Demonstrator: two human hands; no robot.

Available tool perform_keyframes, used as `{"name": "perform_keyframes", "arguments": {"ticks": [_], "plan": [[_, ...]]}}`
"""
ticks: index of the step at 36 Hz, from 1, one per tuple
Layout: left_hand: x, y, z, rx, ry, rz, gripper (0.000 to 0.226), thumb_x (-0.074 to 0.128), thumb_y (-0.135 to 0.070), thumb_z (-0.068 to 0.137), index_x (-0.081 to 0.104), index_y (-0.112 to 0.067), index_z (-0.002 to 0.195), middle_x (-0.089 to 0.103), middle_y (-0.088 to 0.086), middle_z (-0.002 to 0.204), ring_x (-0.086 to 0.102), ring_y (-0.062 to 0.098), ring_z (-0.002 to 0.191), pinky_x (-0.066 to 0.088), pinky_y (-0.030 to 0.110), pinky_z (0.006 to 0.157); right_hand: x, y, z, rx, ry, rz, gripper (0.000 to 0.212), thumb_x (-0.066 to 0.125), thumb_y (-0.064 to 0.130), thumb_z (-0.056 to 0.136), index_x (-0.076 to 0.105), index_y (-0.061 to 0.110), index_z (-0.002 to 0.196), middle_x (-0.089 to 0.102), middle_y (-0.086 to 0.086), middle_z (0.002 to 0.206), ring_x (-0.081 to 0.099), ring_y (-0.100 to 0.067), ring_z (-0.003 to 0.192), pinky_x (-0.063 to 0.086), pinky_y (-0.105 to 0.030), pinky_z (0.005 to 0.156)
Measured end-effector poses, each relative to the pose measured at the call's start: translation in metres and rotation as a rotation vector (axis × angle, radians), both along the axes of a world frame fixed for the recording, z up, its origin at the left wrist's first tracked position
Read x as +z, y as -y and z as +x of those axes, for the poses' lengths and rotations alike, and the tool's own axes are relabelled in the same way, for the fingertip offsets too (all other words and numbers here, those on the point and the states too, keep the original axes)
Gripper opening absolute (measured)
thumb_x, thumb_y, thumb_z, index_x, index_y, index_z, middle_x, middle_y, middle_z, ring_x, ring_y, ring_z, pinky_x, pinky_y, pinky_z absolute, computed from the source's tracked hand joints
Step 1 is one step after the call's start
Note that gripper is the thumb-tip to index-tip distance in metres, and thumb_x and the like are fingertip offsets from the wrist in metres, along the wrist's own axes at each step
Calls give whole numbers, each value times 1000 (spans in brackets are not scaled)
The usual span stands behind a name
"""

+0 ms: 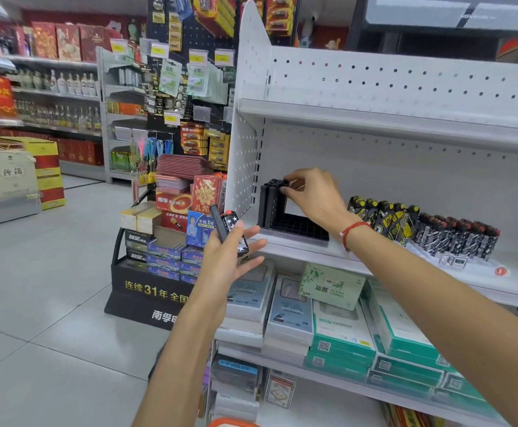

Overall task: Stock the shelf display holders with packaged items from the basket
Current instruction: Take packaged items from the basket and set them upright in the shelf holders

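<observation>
Centrally, right hand [311, 195] at the top of the black display holder [294, 224] on the white shelf [297, 251], fingertips pinching a black lighter [283, 183] among the row of black lighters [270, 195] upright along the holder's left side. Left hand [230, 257] below and to the left, fingers nearly straight, thumb pressing two lighters [228, 234] against the palm. Patterned lighters [421, 229] further right on the same shelf. Orange basket rim [231, 422] at bottom edge.
</observation>
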State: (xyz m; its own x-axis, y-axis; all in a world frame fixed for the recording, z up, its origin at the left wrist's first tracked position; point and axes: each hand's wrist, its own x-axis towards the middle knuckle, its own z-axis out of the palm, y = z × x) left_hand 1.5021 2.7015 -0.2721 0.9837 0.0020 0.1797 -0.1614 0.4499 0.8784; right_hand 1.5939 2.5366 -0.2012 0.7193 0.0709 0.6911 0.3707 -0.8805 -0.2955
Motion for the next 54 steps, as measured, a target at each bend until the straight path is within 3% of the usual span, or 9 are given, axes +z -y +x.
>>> {"name": "perform_keyframes", "arguments": {"ticks": [12,22,26,29,33,37,40,45,54], "plan": [[-2,1,2,-36,-16,-49,29,49,-26,98,51,-12,123,70,0,103,69,13,87,60,30,74,-2,1,3,46,-97,179,24,68,25,86,64,14,106,70,-6,91,66,-21,87,53,-33,81],[-4,7,5,-25,29,21,8,51,-25,97,56,-20,101,61,-1,96,59,6,71,59,28,69,-8,4,-1,-138,-55,-234,41,55,26,93,51,18,134,67,-11,112,62,-31,100,51,-35,81],[-7,9,9,1,93,180,19,51,-27,97,53,-13,110,54,1,88,53,3,62,57,22,62,-1,0,-34,-162,119,-63,39,55,30,91,52,24,130,62,0,109,62,-24,92,49,-35,76],[-9,11,9,-61,141,319,16,52,-25,96,52,-16,109,53,1,87,52,1,57,56,21,60,4,-6,-70,199,-188,202,31,53,44,92,67,25,114,65,11,110,58,-1,96,47,-24,87],[-6,18,-1,-234,193,423,6,52,-22,96,52,-21,102,53,-4,81,54,0,57,58,24,65,0,-2,-100,495,-563,107,31,52,33,95,69,15,113,60,13,115,54,12,99,40,-3,86],[-5,26,-7,-307,228,480,9,53,-24,96,53,-20,104,56,-7,77,55,2,61,58,27,68,-1,9,-103,480,-495,103,23,61,26,90,72,14,106,63,9,111,57,-3,106,45,-19,94],[-6,27,-7,-333,237,496,9,54,-24,95,54,-22,104,58,-8,79,57,3,62,56,25,65,4,16,-105,464,-449,176,23,62,30,88,72,18,106,65,5,111,60,-2,101,44,-6,86],[-6,21,-5,-287,169,468,7,52,-22,96,53,-16,100,54,-3,81,53,3,58,57,24,63,22,25,-86,434,-194,660,21,65,20,88,69,12,108,71,-2,98,67,-11,88,52,-18,84],[-9,0,7,-13,68,310,17,52,-26,96,55,-11,105,54,2,84,54,9,70,53,17,55,5,7,-31,150,-39,332,22,74,21,82,62,13,98,67,-3,88,65,-16,81,55,-30,80]]}}
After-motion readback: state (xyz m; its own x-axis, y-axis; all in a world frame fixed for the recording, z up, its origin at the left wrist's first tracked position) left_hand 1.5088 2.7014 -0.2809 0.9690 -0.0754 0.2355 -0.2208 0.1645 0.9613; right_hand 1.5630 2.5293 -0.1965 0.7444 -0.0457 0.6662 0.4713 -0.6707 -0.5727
